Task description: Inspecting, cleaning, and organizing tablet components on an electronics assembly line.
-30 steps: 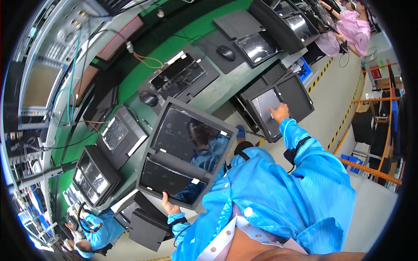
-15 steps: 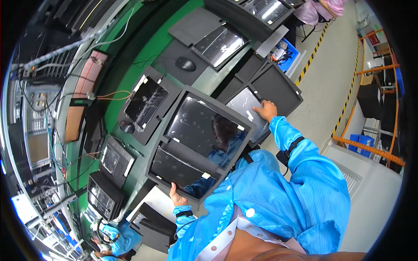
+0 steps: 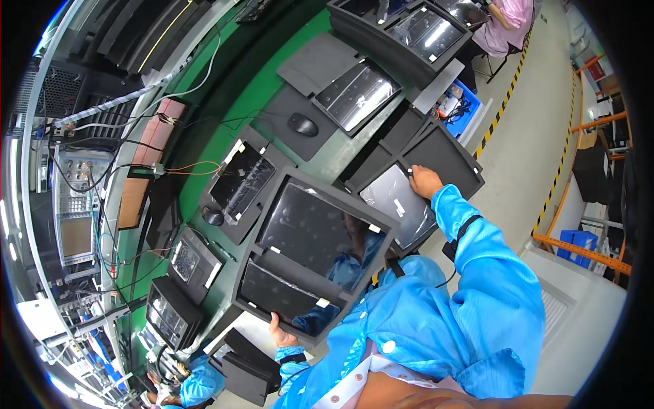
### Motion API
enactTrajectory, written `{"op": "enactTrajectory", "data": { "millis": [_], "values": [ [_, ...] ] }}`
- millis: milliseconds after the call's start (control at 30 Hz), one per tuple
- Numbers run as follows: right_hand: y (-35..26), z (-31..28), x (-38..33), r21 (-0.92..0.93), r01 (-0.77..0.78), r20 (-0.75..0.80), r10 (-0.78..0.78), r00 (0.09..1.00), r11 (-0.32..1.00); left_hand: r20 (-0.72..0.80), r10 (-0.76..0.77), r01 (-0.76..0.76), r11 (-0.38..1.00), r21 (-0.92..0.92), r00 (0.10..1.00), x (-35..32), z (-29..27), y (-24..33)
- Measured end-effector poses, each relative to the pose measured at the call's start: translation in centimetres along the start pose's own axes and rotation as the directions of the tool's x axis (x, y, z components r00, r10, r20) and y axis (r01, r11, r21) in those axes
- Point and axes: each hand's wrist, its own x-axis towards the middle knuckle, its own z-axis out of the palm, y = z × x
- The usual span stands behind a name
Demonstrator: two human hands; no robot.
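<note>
A black foam tray (image 3: 271, 257) leans in front of my body, with two dark glossy screen panels in its recesses, a large panel (image 3: 320, 228) and a narrower panel (image 3: 283, 290). My left hand (image 3: 283, 334) grips the tray's near edge, thumb on top; its other fingers are hidden beneath. Right of this tray, a silver-grey flat panel (image 3: 395, 204) with white labels lies in another black foam tray (image 3: 446, 153). My right hand (image 3: 426, 183) is closed at that panel's upper right edge, fingertips curled there and partly hidden.
On the green-topped bench are a mouse (image 3: 302, 125), a second mouse (image 3: 212, 216) and a cabled screen panel (image 3: 243, 178). Another panel (image 3: 357, 94) lies farther off. A blue bin (image 3: 463, 112) holds small parts. People sit at the far right and lower left.
My right hand has drawn its spread fingers in from the silver-grey panel's face to its edge. The left hand keeps its hold on the tray. The whole view has shifted slightly.
</note>
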Motion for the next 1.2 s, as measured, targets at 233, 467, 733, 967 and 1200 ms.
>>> {"op": "enactTrajectory", "data": {
  "millis": [233, 467, 733, 967, 1200],
  "values": [
    [-0.7, -11.3, -2.0, -0.098, 0.255, -0.163, -0.269, 0.949, 0.962, -0.02, 0.044, -0.045, 0.997, -0.062, 0.999, -0.5, -1.2, 0.5],
    [2.6, -28.0, -1.9, 0.049, 0.061, -0.429, -0.034, 0.903, 0.997, -0.06, 0.052, -0.05, 0.998, 0.024, 0.997, 0.8, -0.9, 2.1],
    [14.8, -32.7, -7.5, 0.33, -0.284, -0.48, 0.419, 0.771, 0.9, 0.098, -0.337, 0.29, 0.901, 0.322, 0.936, 7.4, 12.5, -8.5],
    [19.6, -28.8, -17.2, 0.291, -0.412, -0.469, 0.504, 0.725, 0.864, 0.312, -0.556, 0.479, 0.828, 0.292, 0.771, 8.8, 22.0, -25.5],
    [20.1, -22.8, -22.6, 0.261, -0.505, -0.427, 0.568, 0.704, 0.823, 0.259, -0.55, 0.509, 0.834, 0.213, 0.794, 9.4, 22.3, -32.2]
  ]
}}
